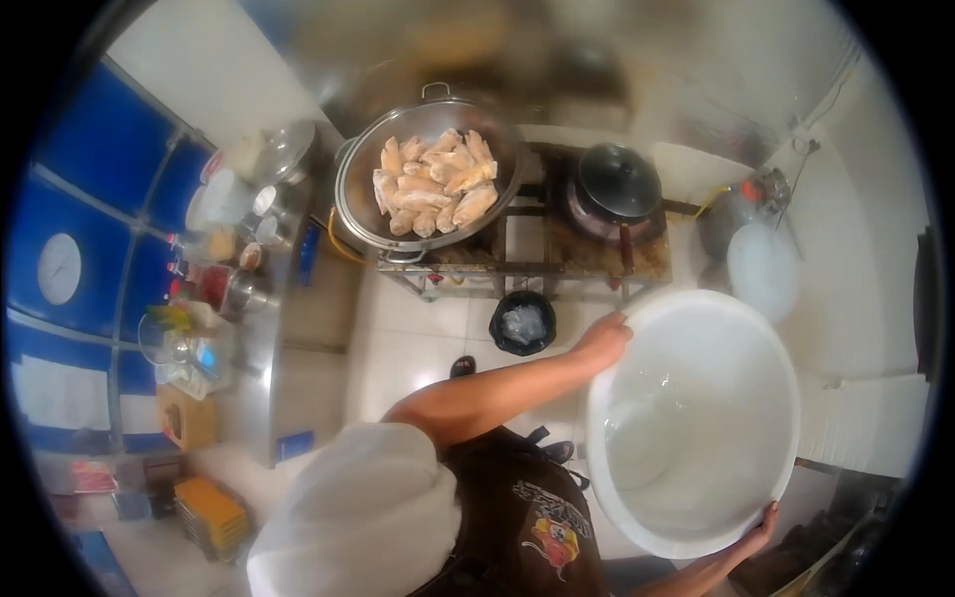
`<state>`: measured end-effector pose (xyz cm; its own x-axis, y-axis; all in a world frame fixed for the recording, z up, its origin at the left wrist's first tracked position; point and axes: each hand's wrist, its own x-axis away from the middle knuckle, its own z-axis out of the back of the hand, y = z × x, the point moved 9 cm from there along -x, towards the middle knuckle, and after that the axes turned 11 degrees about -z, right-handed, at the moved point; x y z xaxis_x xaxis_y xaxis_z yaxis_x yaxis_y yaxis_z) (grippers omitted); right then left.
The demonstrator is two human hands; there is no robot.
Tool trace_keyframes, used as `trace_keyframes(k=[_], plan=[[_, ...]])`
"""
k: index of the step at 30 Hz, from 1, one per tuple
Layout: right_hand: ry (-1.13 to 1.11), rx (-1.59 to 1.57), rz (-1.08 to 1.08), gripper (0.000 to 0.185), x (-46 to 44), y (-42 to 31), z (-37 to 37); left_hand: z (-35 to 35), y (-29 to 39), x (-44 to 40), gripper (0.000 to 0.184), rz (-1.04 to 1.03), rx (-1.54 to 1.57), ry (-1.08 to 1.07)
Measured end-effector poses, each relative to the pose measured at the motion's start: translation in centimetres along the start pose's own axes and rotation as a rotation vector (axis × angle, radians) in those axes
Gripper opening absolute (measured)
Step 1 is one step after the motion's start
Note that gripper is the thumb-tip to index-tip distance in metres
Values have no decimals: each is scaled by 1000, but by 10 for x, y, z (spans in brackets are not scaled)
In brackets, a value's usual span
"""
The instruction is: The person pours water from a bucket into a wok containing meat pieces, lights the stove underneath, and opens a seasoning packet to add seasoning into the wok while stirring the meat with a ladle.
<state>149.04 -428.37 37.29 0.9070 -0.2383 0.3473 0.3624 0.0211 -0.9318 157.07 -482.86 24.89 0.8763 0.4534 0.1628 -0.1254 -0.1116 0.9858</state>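
Observation:
A large white plastic basin (731, 328) is held tilted at the right, with its inside facing me. Its inner surface looks wet and shiny; whether liquid stands in it is hard to tell. My left hand (605, 341) grips the rim at its upper left. At the lower right, my right hand (754, 534) holds the opposite side of the rim, fingers partly hidden. Beyond my left arm, a big two-handled metal pan (363, 214) sits on the stove, with several pale meat pieces (438, 184) heaped inside that look like trotters.
A dark-lidded pot (619, 181) occupies the other burner of the stove (522, 244). Below, a black-lined bin (523, 323) stands on the tiled floor. A steel counter (261, 348) with bowls and bottles runs along the left. A pale round container (762, 269) is beyond the basin.

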Motion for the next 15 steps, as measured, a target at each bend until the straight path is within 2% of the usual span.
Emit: trace_keyframes(k=[1,3,5,6,10,12,15], plan=[[6,9,14,38,14,-4,-13,26,2,4,32,-40,-42,20],[8,-61,-46,29,68,-23,-88,89,21,5,32,-83,-72,32],[6,-98,-92,30,106,-44,-137,123,25,30,30,101,119,10],[3,-162,-147,31,125,-45,-163,150,25,31,30,102,129,2],[-96,-30,-69,38,131,-59,-203,211,-3,27,29,-4,50,108],[-96,-61,-98,36,158,-63,-257,263,25,43,37,120,233,311],[-124,-129,-134,39,189,-68,-329,312,32,49,41,113,223,371]])
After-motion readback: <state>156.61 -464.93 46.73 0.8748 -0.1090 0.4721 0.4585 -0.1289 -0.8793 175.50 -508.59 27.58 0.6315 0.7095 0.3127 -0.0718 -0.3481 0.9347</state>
